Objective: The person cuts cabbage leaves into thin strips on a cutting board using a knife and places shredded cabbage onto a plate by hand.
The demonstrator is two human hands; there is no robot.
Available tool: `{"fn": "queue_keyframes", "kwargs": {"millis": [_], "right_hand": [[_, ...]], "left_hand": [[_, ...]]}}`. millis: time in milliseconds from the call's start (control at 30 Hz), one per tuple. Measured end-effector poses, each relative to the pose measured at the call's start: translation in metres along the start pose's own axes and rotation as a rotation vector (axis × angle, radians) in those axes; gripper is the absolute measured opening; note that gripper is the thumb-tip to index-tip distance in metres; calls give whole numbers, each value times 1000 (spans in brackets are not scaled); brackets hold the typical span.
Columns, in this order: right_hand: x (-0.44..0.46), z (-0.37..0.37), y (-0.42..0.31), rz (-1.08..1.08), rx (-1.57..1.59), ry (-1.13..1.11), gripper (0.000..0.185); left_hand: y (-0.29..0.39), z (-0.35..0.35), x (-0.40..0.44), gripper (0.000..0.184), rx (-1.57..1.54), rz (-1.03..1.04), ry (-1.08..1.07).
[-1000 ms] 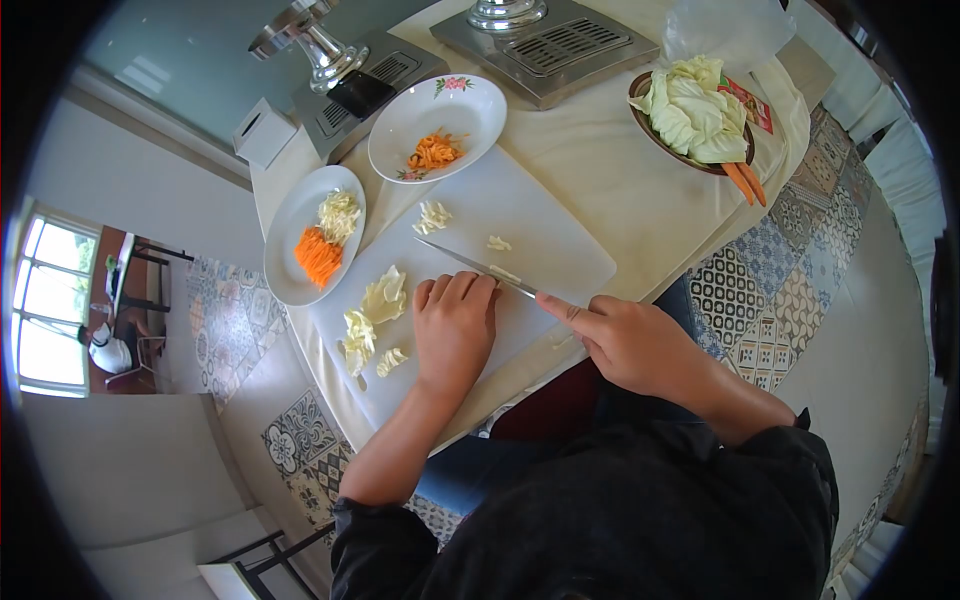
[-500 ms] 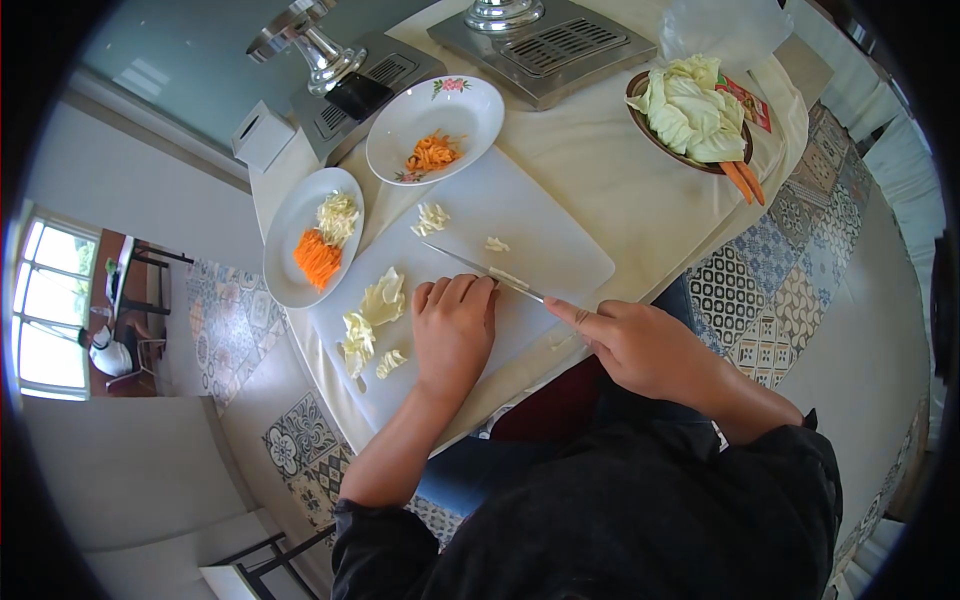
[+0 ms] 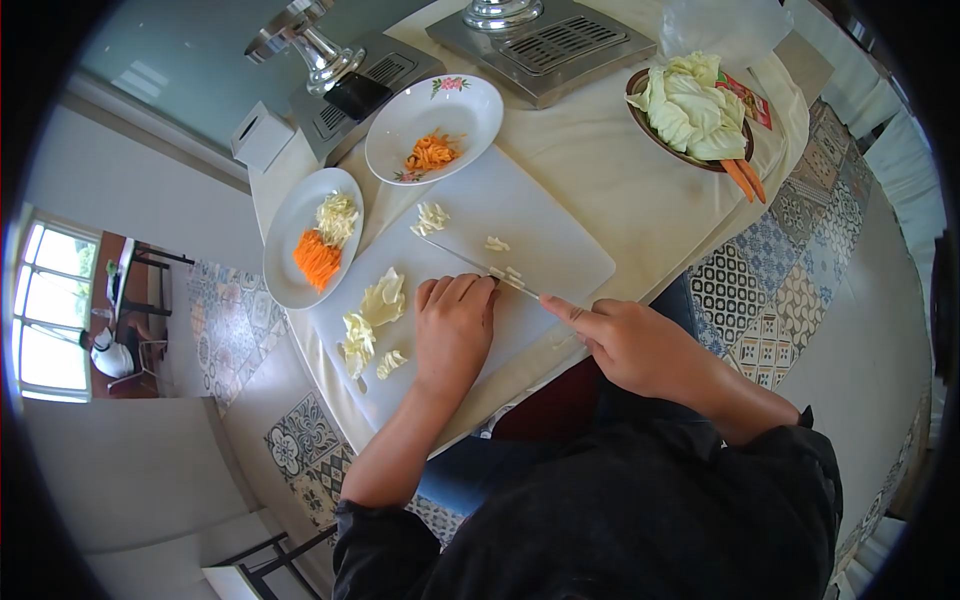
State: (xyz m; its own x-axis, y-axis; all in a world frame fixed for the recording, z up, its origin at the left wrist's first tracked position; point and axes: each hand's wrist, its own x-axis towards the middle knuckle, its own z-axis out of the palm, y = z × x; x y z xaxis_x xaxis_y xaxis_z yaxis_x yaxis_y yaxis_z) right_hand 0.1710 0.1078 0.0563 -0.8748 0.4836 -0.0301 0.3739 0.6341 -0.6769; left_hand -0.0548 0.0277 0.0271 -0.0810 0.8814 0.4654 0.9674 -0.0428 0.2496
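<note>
In the head view, a knife [image 3: 455,255] is held by the right hand [image 3: 640,345], its handle wrapped by the fingers and the forefinger stretched toward the blade. The blade is laid low across a white cutting board [image 3: 545,215], just beside the curled fingertips of the left hand [image 3: 455,325], which is set down on the board; whether anything is pinched beneath it cannot be told, as the underside is hidden. Pale cut strips [image 3: 513,275] are seen along the blade, and a small heap of cut cabbage [image 3: 431,218] is placed near its tip. Larger cabbage pieces [image 3: 384,297] are spread left of the left hand. Orange and whitish shreds are kept side by side on an oval plate [image 3: 292,210], while orange strips [image 3: 433,152] are held in a white bowl [image 3: 400,115] decorated with pink flowers. At the far right of the table, a cabbage [image 3: 692,105] and carrots [image 3: 743,180] are borne by a brown bowl [image 3: 645,123]. A red packet [image 3: 748,102] (the only evidently printed wrapper) is partly covered there, its lettering apparently too small to be read.
</note>
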Motion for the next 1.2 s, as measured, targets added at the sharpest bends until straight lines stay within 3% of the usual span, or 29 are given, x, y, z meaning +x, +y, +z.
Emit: {"fn": "queue_keyframes", "kwargs": {"millis": [1200], "right_hand": [[2, 8, 3, -28, -76, 82, 56]], "left_hand": [[-5, -4, -1, 7, 20, 35, -28]]}}
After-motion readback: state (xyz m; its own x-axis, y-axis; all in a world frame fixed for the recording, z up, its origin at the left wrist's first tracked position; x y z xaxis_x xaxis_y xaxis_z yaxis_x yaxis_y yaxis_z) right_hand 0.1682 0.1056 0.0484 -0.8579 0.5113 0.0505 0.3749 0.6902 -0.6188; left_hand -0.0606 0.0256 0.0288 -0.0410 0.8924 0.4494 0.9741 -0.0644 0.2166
